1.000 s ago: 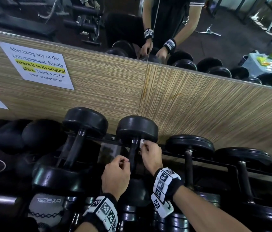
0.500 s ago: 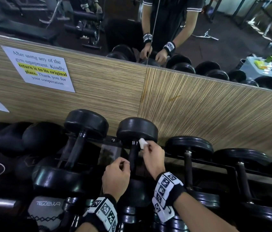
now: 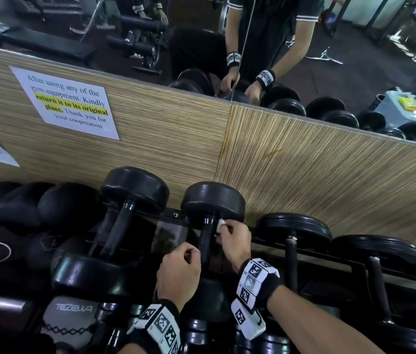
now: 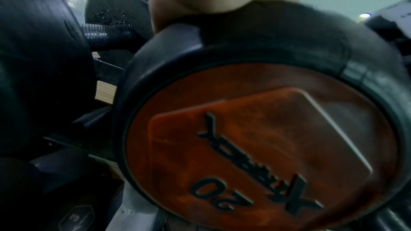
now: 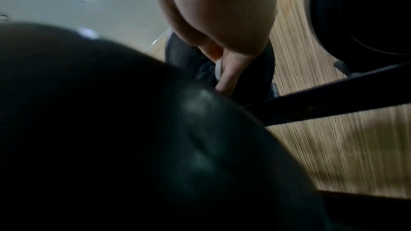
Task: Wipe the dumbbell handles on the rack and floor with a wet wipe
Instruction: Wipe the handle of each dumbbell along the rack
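Observation:
A black dumbbell (image 3: 213, 200) lies on the rack with its handle (image 3: 204, 244) pointing toward me. My right hand (image 3: 223, 227) pinches a small white wet wipe (image 3: 219, 224) against the top of that handle, just under the far head. The right wrist view shows the wipe (image 5: 219, 69) between my fingers (image 5: 231, 71), behind the dumbbell's dark near head (image 5: 111, 129). My left hand (image 3: 191, 254) is curled in a loose fist just left of the handle's lower part, with nothing visible in it. The left wrist view shows the orange end cap marked 20 (image 4: 255, 147).
A larger dumbbell (image 3: 135, 190) sits close on the left and smaller ones (image 3: 293, 228) on the right along the rack rail (image 3: 355, 267). Dark balls (image 3: 68, 208) crowd the far left. A wood-grain panel (image 3: 304, 175) with a paper notice (image 3: 66, 100) stands right behind, with a mirror above.
My right hand has kept the wipe at the top of the handle with only small shifts. My left hand has stayed beside the handle.

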### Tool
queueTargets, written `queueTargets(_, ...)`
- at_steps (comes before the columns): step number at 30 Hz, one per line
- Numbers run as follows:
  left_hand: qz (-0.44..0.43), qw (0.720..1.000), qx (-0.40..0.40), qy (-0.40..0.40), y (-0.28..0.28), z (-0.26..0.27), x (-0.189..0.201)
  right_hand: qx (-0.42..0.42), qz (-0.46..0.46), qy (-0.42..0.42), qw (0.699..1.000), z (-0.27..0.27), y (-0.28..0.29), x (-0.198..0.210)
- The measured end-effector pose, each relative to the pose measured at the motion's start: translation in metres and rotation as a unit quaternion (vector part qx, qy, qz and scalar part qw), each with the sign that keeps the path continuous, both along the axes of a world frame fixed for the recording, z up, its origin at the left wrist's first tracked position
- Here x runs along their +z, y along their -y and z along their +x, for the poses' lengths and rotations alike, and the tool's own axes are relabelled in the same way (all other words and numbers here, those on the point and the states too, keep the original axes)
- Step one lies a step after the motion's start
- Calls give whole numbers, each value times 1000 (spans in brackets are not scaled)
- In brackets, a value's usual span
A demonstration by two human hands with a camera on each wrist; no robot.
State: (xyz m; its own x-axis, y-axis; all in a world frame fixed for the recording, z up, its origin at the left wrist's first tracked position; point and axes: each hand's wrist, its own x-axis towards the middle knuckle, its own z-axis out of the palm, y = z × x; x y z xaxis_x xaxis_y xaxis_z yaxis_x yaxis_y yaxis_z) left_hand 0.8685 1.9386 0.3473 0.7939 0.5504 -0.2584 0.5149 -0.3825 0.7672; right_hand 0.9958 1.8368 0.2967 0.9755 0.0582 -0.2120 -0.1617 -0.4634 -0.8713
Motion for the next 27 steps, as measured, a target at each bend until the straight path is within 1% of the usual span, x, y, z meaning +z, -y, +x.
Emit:
queueTargets(3, 8, 1000, -2, -1, 1, 1, -1, 24, -5, 41, 999, -9, -1, 8)
queueTargets(6, 21, 1000, -3, -9, 2, 2, 0, 64, -68, 106, 990, -18, 0, 24)
queueTargets(9, 22, 1000, -1, -16, 2, 3, -1, 133, -87, 124, 980, -27, -8, 31)
queueTargets(11, 23, 1000, 1, -17, 2, 3, -1, 172, -116, 130, 970, -30, -16, 31)
queueTargets(13, 19, 1000, -1, -13, 2, 2, 0, 150, -79, 133, 976, -27, -14, 32)
queueTargets(14, 15, 1000, -2, -11, 2, 1, 1, 121, -53, 127, 983, -24, -10, 31)
queueTargets(16, 10, 1000, -1, -5, 2, 1, 1, 49, -14, 89, 995, -20, 2, 25)
queueTargets(18, 5, 1000, 1, -1, 2, 0, 2, -25, 20, 40, 999, -16, 12, 9)
queueTargets(19, 5, 1000, 1, -1, 2, 1, 2, -46, 28, 13, 998, -15, 14, 1)
queueTargets(21, 6, 1000, 1, -4, 2, 1, 3, -46, 26, -36, 998, -12, 13, -11)
queueTargets(25, 3, 1000, 7, -9, 2, 1, 4, 23, 43, -99, 994, -6, 2, -15)
queueTargets(27, 3, 1000, 7, -14, 2, 2, 3, 18, 72, -132, 988, 0, -2, -14)
